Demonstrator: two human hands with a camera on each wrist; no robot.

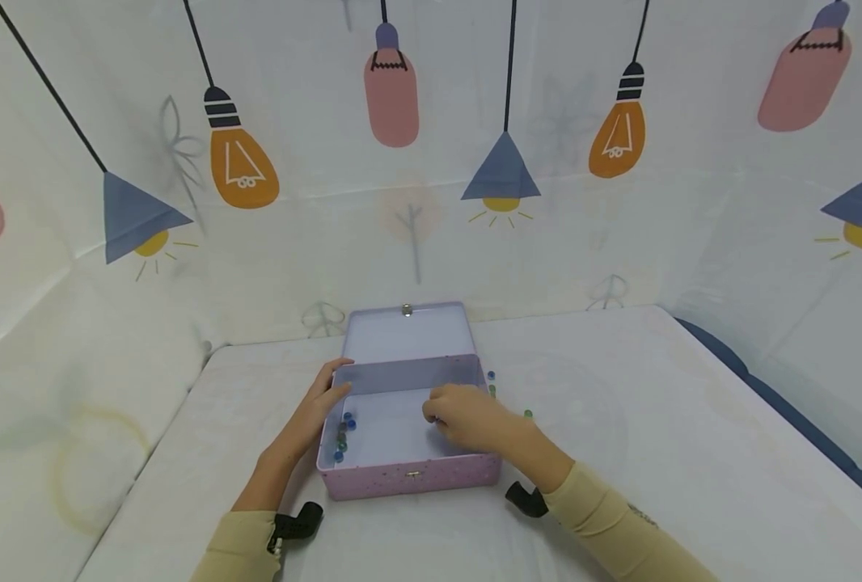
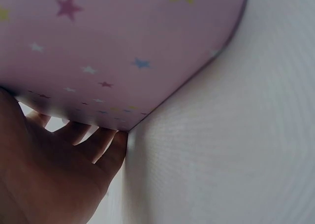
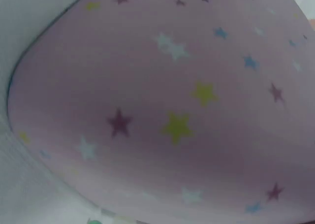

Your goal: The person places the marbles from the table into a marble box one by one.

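A pink tin box (image 1: 445, 475) with printed stars stands on the table, its hinged lid (image 1: 407, 335) tipped back. My left hand (image 1: 313, 419) grips the box's left wall, thumb over the rim and fingers along the outside. In the left wrist view, those fingers (image 2: 93, 147) lie against the starred wall. Over the inside of the box, toward its right half, is my right hand (image 1: 471, 419), fingers curled, pinching a small dark-blue marble (image 1: 436, 419) that is mostly hidden. Several blue and green marbles (image 1: 342, 446) lie along the inner left side. The right wrist view shows only the box wall (image 3: 147, 86).
To the right of the box, a blue marble (image 1: 491, 375), a green marble (image 1: 492, 390) and another green marble (image 1: 528, 414) lie on the white-covered table (image 1: 620, 453). Behind stands a white sheet (image 1: 431, 242) printed with lamps.
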